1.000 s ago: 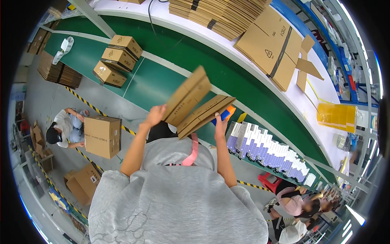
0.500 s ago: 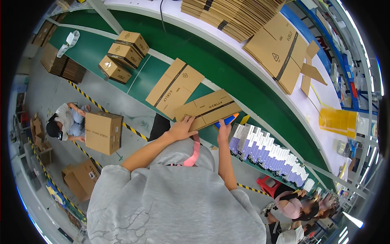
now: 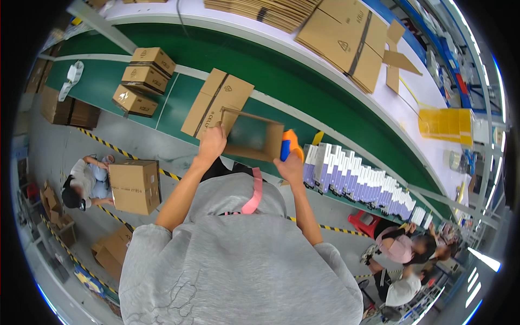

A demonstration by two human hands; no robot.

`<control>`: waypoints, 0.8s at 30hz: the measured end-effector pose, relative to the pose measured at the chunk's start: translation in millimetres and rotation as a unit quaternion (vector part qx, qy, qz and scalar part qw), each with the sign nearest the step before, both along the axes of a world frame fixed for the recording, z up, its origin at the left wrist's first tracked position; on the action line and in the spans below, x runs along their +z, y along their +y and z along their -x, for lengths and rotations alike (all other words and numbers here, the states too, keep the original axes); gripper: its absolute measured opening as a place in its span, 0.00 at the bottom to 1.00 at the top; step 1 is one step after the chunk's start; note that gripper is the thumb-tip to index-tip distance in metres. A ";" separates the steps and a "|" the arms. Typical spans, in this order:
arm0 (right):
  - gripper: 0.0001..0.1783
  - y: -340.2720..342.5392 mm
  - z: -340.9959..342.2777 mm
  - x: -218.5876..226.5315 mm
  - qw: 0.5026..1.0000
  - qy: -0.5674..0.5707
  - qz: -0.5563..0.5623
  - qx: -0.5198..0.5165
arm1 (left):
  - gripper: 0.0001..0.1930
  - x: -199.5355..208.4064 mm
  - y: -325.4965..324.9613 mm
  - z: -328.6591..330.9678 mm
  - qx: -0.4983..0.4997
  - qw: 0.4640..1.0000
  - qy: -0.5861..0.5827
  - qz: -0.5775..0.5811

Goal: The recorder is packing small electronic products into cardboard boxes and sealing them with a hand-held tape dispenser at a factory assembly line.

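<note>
A small brown cardboard box stands opened out into a four-sided frame over the green work surface, and I see through it to the green below. The fingers of my left hand are closed on its left wall. At its right wall, my right hand is wrapped round an orange-and-blue tape dispenser, partly hidden by the fingers. That hand also touches the box's near right corner. Beyond my left hand lies a flat folded carton with a dark stripe.
Three closed cartons sit farther left on the green surface. Purple-and-white packs stand in a row at right. Flat cartons and yellow tape rolls lie on the white shelf. A person at left holds a large carton.
The carton between my hands has gone from flat to an open frame. My left hand has shifted left to its side wall; the tape dispenser now shows upright beside the right wall.
</note>
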State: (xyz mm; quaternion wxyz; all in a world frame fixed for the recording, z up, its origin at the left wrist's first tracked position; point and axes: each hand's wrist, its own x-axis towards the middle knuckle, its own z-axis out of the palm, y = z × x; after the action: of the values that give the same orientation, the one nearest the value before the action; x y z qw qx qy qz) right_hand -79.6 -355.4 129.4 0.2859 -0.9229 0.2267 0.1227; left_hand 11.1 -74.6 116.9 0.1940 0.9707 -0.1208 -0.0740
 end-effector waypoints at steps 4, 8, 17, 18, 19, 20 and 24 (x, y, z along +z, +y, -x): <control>0.34 18.3 39.2 8.2 0.993 0.073 0.023 0.090 | 0.25 -6.8 -44.7 19.1 0.144 0.988 0.054 -0.031; 0.33 1.3 49.3 1.4 0.866 0.086 -0.467 -0.158 | 0.46 -5.8 -84.5 41.5 0.085 0.951 0.050 -0.292; 0.37 3.6 24.9 -62.7 0.917 -0.035 -0.307 -0.253 | 0.59 4.9 -51.4 29.1 -0.073 0.970 0.182 -0.147; 0.44 0.6 20.5 -51.9 0.925 0.050 -0.335 -0.174 | 0.59 0.9 -37.0 22.4 -0.121 0.963 0.227 -0.079; 0.54 8.7 25.4 -57.4 0.981 0.081 -0.116 -0.135 | 0.59 5.1 -32.1 18.0 -0.169 0.947 0.271 -0.012; 0.62 12.9 23.2 -51.7 0.980 0.133 -0.096 -0.115 | 0.59 17.0 -33.5 14.6 -0.183 0.945 0.271 -0.008; 0.56 1.2 12.7 -73.3 0.967 0.186 -0.156 -0.079 | 0.62 23.3 -24.4 7.0 -0.235 0.929 0.283 -0.035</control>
State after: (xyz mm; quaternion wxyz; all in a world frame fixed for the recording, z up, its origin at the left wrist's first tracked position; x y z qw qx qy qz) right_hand -92.3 -354.2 56.0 0.3876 -0.8071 0.3265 0.3028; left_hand 4.0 -98.9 140.2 0.1627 0.8597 -0.2828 -0.3930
